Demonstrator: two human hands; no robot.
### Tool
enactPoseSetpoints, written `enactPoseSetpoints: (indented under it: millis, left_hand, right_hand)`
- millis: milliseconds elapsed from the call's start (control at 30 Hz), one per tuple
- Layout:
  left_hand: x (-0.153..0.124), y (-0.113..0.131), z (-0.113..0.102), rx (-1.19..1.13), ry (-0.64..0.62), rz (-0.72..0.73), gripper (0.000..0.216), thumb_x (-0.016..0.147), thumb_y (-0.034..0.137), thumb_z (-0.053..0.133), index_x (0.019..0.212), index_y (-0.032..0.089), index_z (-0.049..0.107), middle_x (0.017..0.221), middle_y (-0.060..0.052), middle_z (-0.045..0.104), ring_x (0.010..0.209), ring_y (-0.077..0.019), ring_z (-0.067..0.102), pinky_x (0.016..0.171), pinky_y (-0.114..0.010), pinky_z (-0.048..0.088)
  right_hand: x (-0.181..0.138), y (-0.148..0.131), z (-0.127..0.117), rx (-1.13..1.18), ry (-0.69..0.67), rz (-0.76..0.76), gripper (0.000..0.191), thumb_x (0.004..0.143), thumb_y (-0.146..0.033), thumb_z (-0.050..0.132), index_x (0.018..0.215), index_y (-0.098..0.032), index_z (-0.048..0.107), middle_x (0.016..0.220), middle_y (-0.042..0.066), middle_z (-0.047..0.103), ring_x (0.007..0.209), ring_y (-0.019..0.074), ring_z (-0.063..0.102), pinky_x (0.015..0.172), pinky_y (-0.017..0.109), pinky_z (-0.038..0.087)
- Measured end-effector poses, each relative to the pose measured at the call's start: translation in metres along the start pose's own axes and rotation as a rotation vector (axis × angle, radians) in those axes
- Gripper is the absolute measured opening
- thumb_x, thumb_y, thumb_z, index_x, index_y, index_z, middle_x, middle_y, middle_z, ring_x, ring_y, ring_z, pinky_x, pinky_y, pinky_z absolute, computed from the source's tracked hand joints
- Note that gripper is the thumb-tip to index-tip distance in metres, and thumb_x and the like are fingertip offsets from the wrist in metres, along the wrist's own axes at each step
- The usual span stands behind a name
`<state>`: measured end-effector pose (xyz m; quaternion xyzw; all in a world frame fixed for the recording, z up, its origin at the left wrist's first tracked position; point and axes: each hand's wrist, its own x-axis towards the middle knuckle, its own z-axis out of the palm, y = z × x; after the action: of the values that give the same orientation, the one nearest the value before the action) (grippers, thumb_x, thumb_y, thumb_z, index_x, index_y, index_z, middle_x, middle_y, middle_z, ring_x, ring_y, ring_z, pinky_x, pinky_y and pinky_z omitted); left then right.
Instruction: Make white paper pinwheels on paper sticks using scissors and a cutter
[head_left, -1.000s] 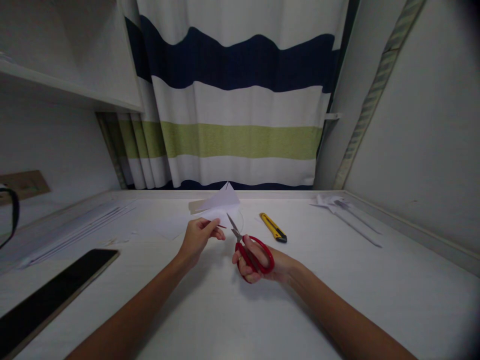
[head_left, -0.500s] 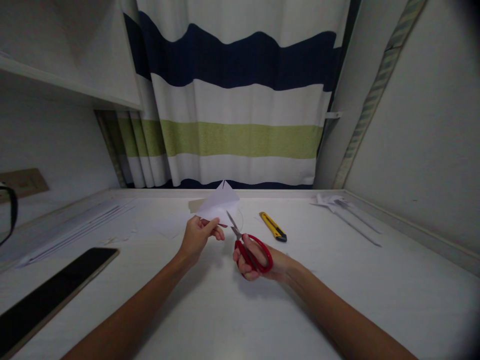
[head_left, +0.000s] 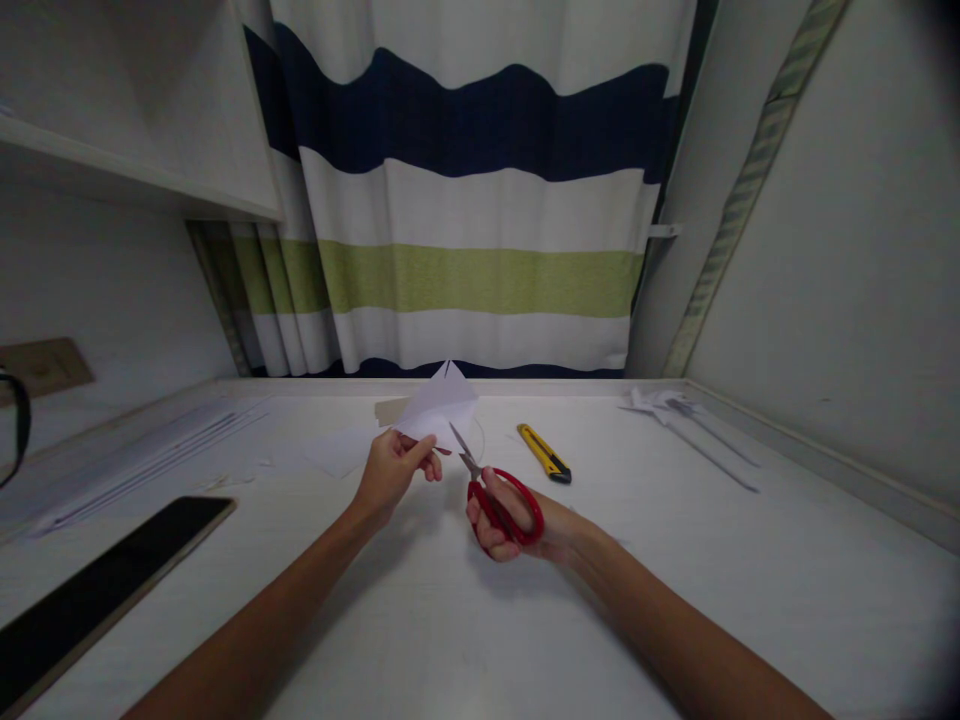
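My left hand [head_left: 391, 468] pinches the lower edge of a folded white paper [head_left: 441, 405], which stands up a little above the white table [head_left: 465, 620]. My right hand [head_left: 517, 525] has its fingers through the red handles of a pair of scissors [head_left: 495, 495]. The scissor blades point up and left, and their tips lie at the paper's lower edge, just right of my left thumb. Both forearms reach in from the bottom of the view.
A yellow and black utility knife [head_left: 544, 453] lies just right of the scissors. Paper scraps [head_left: 679, 415] sit at the far right, long white strips [head_left: 150, 455] at the left. A dark flat slab [head_left: 97, 590] lies near the left front. A striped curtain [head_left: 472, 200] hangs behind.
My left hand has lifted the paper slightly and shifted a little left. The scissors and my right hand moved a touch up and left with it.
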<state>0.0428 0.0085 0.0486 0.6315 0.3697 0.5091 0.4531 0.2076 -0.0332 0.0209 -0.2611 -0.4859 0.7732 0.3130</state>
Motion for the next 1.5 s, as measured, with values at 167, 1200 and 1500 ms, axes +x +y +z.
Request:
enactPoseSetpoints:
  millis: [167, 1200, 1500]
  left_hand:
    - [0.001, -0.001, -0.001, 0.009, -0.022, 0.011, 0.023, 0.072, 0.024, 0.048, 0.066, 0.005, 0.059, 0.042, -0.002, 0.054, 0.039, -0.0086, 0.043, 0.043, -0.021, 0.034]
    - [0.006, -0.009, -0.007, -0.073, 0.002, -0.050, 0.023, 0.069, 0.024, 0.051, 0.054, 0.008, 0.055, 0.040, -0.002, 0.051, 0.038, -0.0077, 0.040, 0.042, -0.021, 0.030]
    - [0.011, -0.012, -0.016, -0.095, 0.103, -0.087, 0.019, 0.063, 0.020, 0.052, 0.048, 0.013, 0.043, 0.037, 0.005, 0.042, 0.032, -0.0038, 0.032, 0.035, -0.019, 0.020]
  right_hand:
    - [0.000, -0.003, 0.002, 0.001, 0.010, 0.011, 0.049, 0.074, -0.058, 0.030, 0.063, -0.013, 0.044, 0.039, -0.006, 0.037, 0.032, 0.0024, 0.028, 0.032, 0.016, 0.016]
    - [-0.003, -0.001, -0.001, -0.121, 0.039, 0.019, 0.046, 0.075, -0.056, 0.033, 0.067, -0.013, 0.046, 0.039, -0.005, 0.042, 0.027, 0.0037, 0.031, 0.027, 0.016, 0.022]
    - [-0.008, -0.024, -0.010, -0.466, 0.710, -0.390, 0.034, 0.072, -0.047, 0.045, 0.064, -0.015, 0.044, 0.055, 0.001, 0.054, 0.027, 0.0036, 0.035, 0.028, 0.018, 0.020]
